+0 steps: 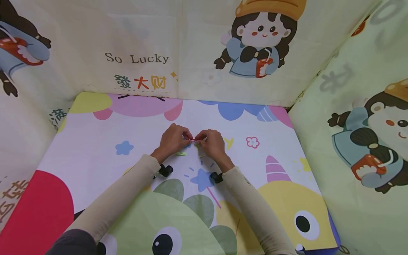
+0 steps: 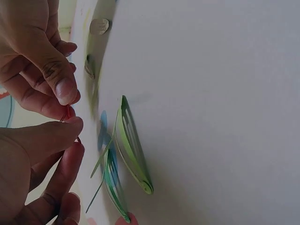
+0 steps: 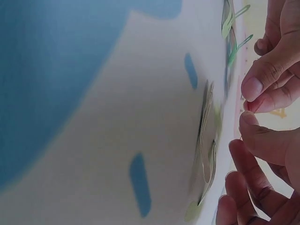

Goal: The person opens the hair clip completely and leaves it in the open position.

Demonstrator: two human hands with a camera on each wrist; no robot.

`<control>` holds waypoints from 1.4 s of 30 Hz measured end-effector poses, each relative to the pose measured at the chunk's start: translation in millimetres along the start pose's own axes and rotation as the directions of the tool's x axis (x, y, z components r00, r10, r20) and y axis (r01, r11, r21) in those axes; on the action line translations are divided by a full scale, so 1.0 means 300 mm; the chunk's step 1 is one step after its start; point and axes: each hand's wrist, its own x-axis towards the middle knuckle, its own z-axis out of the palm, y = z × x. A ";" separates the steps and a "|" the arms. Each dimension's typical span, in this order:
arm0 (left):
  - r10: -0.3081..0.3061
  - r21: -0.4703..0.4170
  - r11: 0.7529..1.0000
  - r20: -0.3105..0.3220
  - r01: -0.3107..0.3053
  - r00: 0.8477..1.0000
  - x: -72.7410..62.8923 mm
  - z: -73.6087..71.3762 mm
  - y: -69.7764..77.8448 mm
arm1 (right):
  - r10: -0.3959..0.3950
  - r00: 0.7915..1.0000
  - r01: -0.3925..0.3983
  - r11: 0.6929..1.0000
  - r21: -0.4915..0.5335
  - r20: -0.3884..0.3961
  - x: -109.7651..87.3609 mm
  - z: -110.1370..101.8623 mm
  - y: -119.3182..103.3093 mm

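Observation:
Both hands meet over the middle of the table. A small red hair snap clip (image 1: 193, 140) is pinched between the thumb and fingers of the left hand (image 1: 174, 139) and those of the right hand (image 1: 213, 144). Fingertips hide most of the clip. Beneath the left hand lie a light green snap clip (image 2: 135, 154) and a darker green snap clip (image 2: 114, 185), both with their inner tongues sprung open. Under the right hand are pale snap clips (image 3: 204, 126), one with a rounded tab end showing in the left wrist view.
A cartoon-printed cloth (image 1: 95, 148) covers the table. Pale printed curtains (image 1: 191, 42) stand at the back and both sides. Each wrist wears a small black camera (image 1: 165, 170).

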 end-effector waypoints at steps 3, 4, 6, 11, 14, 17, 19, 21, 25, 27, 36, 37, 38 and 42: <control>-0.007 0.001 1.000 0.012 0.007 1.000 0.002 -0.001 0.002 | 0.002 1.000 -0.002 0.999 -0.032 0.002 0.001 0.003 -0.001; -0.009 0.002 1.000 0.015 0.009 1.000 0.002 -0.001 0.003 | 0.005 1.000 -0.004 0.999 -0.043 0.005 0.001 0.005 -0.001; -0.009 -0.001 1.000 0.019 0.009 1.000 0.003 0.000 0.006 | 0.009 1.000 -0.008 0.998 -0.061 0.014 0.002 0.007 -0.001; 0.002 0.008 1.000 0.022 -0.002 1.000 0.005 0.007 0.007 | 0.024 0.999 -0.021 0.997 -0.077 0.037 0.001 0.013 -0.003; 0.002 0.025 1.000 0.023 -0.003 1.000 0.008 0.013 0.004 | 0.023 0.999 -0.020 0.997 -0.079 0.036 0.000 0.016 -0.004; 0.000 0.037 0.999 0.024 -0.001 1.000 0.010 0.017 0.000 | 0.018 0.999 -0.016 0.997 -0.081 0.028 -0.001 0.019 -0.006; -0.002 0.042 0.999 0.024 0.001 1.000 0.011 0.017 -0.002 | 0.020 0.999 -0.017 0.997 -0.080 0.025 -0.003 0.019 -0.008; -0.005 0.043 0.999 0.026 0.004 1.000 0.012 0.016 -0.002 | 0.021 1.000 -0.019 0.997 -0.077 0.023 -0.004 0.019 -0.009; -0.010 0.040 0.999 0.031 0.009 0.999 0.011 0.014 -0.002 | 0.016 1.000 -0.014 0.997 -0.075 0.021 -0.002 0.020 -0.005; -0.013 0.034 0.999 0.033 0.012 0.999 0.010 0.014 -0.004 | 0.011 1.000 -0.010 0.998 -0.067 0.023 0.000 0.019 -0.001; -0.052 -0.002 0.999 0.026 0.052 0.998 0.007 0.008 0.010 | 0.067 0.998 -0.067 0.998 0.008 -0.009 0.008 -0.017 0.026; -0.053 -0.008 0.999 0.023 0.053 0.998 0.008 0.007 0.014 | 0.072 0.997 -0.072 0.997 0.010 -0.013 0.009 -0.022 0.032; -0.049 -0.016 0.999 0.021 0.050 0.999 0.008 0.006 0.019 | 0.078 0.997 -0.078 0.997 0.014 -0.016 0.010 -0.028 0.036; -0.026 -0.044 0.999 0.018 0.027 0.999 0.010 0.003 0.040 | 0.091 0.995 -0.090 0.996 0.015 -0.028 0.011 -0.048 0.056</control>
